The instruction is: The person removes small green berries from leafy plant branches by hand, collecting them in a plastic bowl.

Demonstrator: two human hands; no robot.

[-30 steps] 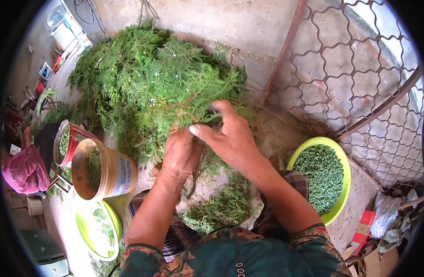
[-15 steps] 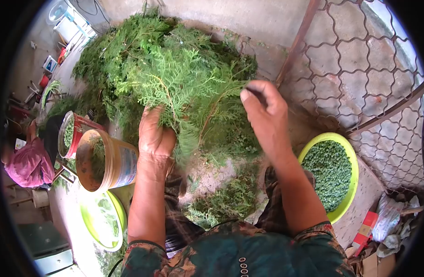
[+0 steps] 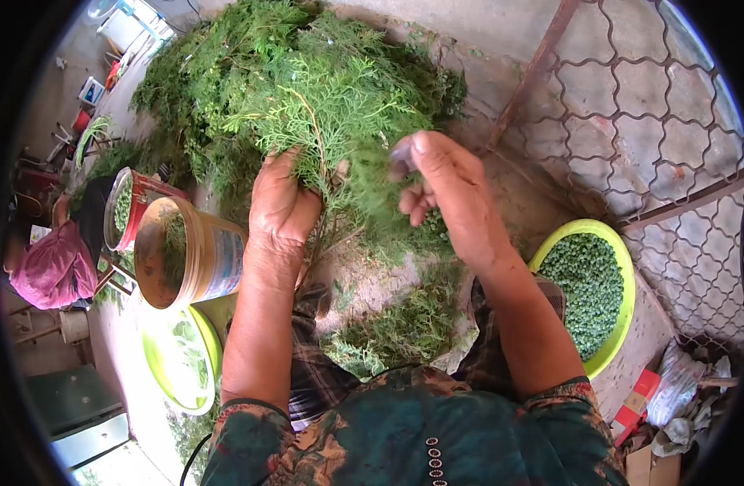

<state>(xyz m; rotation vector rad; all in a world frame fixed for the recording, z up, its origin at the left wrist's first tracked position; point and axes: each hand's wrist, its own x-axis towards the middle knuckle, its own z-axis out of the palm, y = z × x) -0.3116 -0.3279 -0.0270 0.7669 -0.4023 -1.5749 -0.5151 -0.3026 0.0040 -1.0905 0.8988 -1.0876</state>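
My left hand [image 3: 284,198] is closed around the lower stems of a leafy conifer branch [image 3: 317,134], held upright over my lap. Its flat green sprays fan out above the fingers. Close to the right side of the branch is my right hand [image 3: 457,194], thumb and forefinger drawn together and the other fingers curled. Those fingertips are blurred, so what lies between them cannot be made out. A blurred green sprig [image 3: 372,182] hangs between the two hands. Behind them lies a big heap of cut conifer branches [image 3: 218,89].
At right stands a yellow-green basin [image 3: 627,292] of small green cones or berries. A tan bucket [image 3: 190,259], a red bucket [image 3: 129,206] and another lime basin [image 3: 214,348] stand left. Clippings [image 3: 396,332] litter the floor between my knees. A person in pink [image 3: 56,271] sits far left.
My right hand has moved left and closer to the branch. My left hand still grips the branch, which has turned slightly. The camera view has shifted a little.
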